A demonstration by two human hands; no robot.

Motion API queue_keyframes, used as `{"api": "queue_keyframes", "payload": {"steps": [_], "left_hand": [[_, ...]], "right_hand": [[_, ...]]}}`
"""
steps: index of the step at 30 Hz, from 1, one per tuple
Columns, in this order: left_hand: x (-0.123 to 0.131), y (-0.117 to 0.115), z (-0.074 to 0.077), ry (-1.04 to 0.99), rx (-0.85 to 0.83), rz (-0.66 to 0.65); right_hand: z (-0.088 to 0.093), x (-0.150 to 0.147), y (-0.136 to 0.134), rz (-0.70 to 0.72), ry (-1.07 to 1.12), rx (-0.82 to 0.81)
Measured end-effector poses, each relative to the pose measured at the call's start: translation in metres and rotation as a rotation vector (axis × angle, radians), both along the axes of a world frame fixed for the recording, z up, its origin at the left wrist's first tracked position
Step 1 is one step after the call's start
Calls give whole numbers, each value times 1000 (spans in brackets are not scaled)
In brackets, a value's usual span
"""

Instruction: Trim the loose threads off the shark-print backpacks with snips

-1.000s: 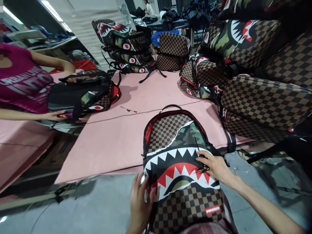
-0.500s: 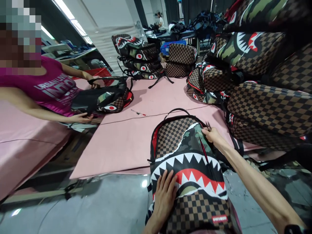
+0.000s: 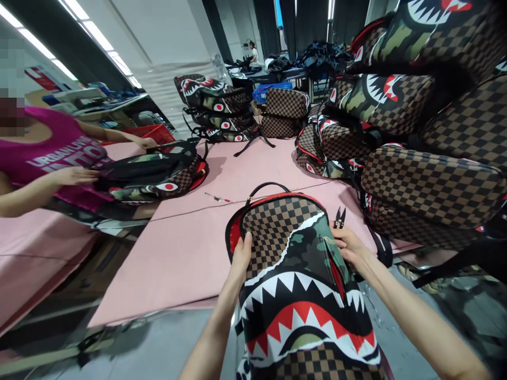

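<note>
A backpack point(image 3: 293, 279) with a brown-and-black check, camouflage and a shark-mouth print stands in front of me at the table edge. Its top is unzipped along the left, where red lining shows. My left hand point(image 3: 242, 256) grips the upper left edge of the front panel, thumb on the outside and fingers hidden within the opening. My right hand point(image 3: 346, 244) is closed around small black thread snips point(image 3: 339, 217), blades pointing up and apart. Its fingers also touch the bag's upper right side, beside a slanted pocket zip with a red slit.
A pink-covered table point(image 3: 182, 253) spreads ahead, with a cord and a small red-and-white pen-like item point(image 3: 217, 198) on it. Stacked backpacks point(image 3: 431, 169) rise at right; more point(image 3: 217, 108) stand at the back. At left, a person in a magenta top handles another backpack point(image 3: 158, 174).
My left hand has moved from lying flat on the shark mouth up to the bag's upper left edge. The top opening gapes wider. The co-worker's near hand has shifted along their bag.
</note>
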State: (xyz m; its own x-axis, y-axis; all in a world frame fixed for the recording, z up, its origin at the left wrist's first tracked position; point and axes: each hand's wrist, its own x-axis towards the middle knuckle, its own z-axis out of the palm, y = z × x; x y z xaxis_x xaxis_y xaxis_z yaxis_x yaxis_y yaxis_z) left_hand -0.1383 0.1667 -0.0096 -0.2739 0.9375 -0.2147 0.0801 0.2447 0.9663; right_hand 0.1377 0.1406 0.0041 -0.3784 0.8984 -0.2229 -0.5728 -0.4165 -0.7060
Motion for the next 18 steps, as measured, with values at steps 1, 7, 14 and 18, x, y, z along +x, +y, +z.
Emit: {"api": "queue_keyframes", "payload": {"steps": [1, 7, 14, 18], "left_hand": [[0, 3, 0, -62, -53, 28], [-12, -15, 11, -324, -205, 179], [-16, -11, 5, -335, -228, 255], [-21, -8, 0, -349, -219, 252]], "right_hand": [[-3, 2, 2, -11, 1, 0], [-22, 12, 14, -92, -6, -41], [-29, 7, 29, -138, -55, -68], [-28, 2, 32, -159, -141, -69]]}}
